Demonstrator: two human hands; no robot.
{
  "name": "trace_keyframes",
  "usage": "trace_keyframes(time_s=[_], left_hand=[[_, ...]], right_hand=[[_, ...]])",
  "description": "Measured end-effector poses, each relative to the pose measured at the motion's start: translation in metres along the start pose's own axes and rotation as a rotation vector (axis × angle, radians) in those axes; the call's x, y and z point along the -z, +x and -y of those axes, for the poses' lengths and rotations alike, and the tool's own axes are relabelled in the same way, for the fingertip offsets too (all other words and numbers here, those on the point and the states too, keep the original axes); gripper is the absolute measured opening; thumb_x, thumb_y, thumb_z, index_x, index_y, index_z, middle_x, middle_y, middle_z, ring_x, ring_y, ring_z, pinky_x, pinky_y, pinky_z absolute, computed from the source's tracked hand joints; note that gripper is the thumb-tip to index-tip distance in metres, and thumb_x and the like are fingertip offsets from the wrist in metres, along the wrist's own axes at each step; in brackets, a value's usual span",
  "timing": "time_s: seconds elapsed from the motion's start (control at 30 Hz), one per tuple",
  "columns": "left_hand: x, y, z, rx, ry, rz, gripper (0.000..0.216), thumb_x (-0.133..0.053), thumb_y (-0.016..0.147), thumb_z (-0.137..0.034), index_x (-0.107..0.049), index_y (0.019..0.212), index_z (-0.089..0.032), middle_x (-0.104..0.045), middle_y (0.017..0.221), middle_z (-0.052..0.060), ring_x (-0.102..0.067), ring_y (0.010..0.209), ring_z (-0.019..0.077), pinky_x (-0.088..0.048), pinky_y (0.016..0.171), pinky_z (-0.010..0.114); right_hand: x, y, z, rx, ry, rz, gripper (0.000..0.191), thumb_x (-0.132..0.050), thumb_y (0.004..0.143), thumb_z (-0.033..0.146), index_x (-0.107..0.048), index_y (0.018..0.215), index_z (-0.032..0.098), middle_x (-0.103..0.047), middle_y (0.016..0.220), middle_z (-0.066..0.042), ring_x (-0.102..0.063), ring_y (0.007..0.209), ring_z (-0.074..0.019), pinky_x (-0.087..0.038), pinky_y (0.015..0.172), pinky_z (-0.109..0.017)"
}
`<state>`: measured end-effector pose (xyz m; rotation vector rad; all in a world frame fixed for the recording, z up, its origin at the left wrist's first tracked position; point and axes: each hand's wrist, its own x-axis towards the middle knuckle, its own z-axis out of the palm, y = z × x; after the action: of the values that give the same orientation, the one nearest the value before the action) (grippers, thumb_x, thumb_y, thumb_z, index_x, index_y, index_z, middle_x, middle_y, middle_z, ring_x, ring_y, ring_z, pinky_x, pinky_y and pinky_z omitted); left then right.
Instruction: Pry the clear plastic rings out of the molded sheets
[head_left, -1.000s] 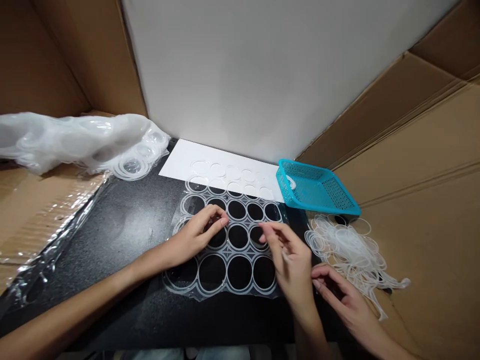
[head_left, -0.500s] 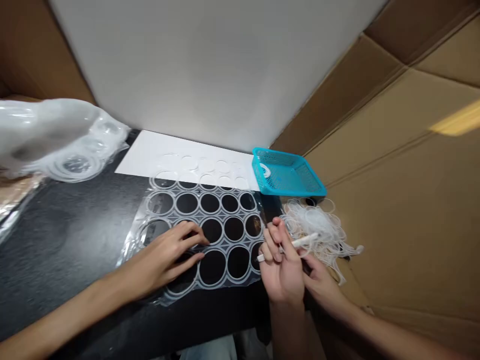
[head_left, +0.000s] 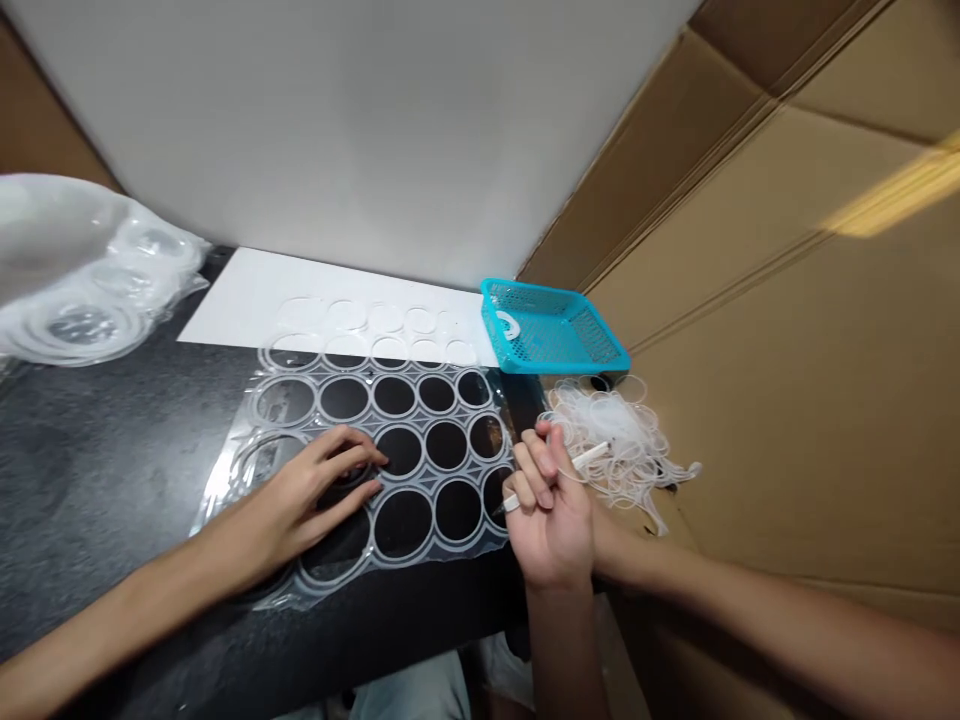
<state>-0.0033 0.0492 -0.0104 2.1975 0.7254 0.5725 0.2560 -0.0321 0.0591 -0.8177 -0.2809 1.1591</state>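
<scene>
My left hand (head_left: pixel 322 490) lies palm down with bent fingers apart, fingertips on a clear plastic sheet of rings (head_left: pixel 367 490), over a dark round opening. My right hand (head_left: pixel 551 500), palm turned up, is to the right of the sheet. Its curled fingers close around a slim white pen-like tool (head_left: pixel 592 456), whose dark pointed end sticks out toward the sheet. Beyond this hand is a tangled pile of thin clear rings (head_left: pixel 619 440). Another person's forearm (head_left: pixel 675 570) reaches in from the right; its hand is hidden behind mine.
A blue plastic basket (head_left: pixel 555 345) holding a white ring stands at the back right. White paper (head_left: pixel 247 295) lies partly under the sheet's far edge. Bagged rings (head_left: pixel 90 290) sit at the left. A white wall and a cardboard wall (head_left: pixel 787 350) enclose the black table.
My view has turned slightly, shifting the scene left. The other person's fingers, partly visible before beside my right hand, are now hidden behind it. My left hand remains on the sheet.
</scene>
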Motion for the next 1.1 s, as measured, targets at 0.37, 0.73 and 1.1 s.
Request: trace_keyframes(time_s=[0.37,0.73,1.1], left_hand=[[0.001,0.002,-0.003,0.01,-0.03,0.017,0.02,-0.052,0.111,-0.035,-0.059,0.128,-0.029,-0.054,0.13,0.005,-0.062,0.116,0.0189,-0.055,0.101,0.034],[0.029,0.007,-0.018,0.015,-0.014,-0.165,0.017,-0.051,0.111,-0.032,-0.067,0.117,-0.027,-0.063,0.12,0.001,-0.064,0.109,0.0165,-0.053,0.099,0.031],[0.104,0.005,0.024,0.408,0.095,-0.732,0.04,-0.057,0.098,-0.056,-0.07,0.088,-0.02,-0.055,0.06,-0.008,-0.049,0.056,0.0099,-0.036,0.061,0.026]], right_hand=[[-0.009,-0.022,-0.026,0.068,-0.514,0.068,0.032,-0.084,0.086,0.05,-0.07,0.082,0.022,-0.045,0.058,0.007,-0.019,0.044,-0.0043,-0.019,0.039,-0.018],[0.028,0.071,0.083,-0.297,-1.581,0.906,0.067,-0.085,0.084,0.041,-0.061,0.145,0.026,-0.061,0.091,0.001,-0.054,0.073,-0.0128,-0.044,0.064,-0.025],[0.065,-0.023,0.043,0.087,-1.435,0.524,0.031,-0.071,0.093,0.058,-0.075,0.118,0.04,-0.064,0.068,-0.001,-0.058,0.059,-0.0235,-0.042,0.048,-0.028]])
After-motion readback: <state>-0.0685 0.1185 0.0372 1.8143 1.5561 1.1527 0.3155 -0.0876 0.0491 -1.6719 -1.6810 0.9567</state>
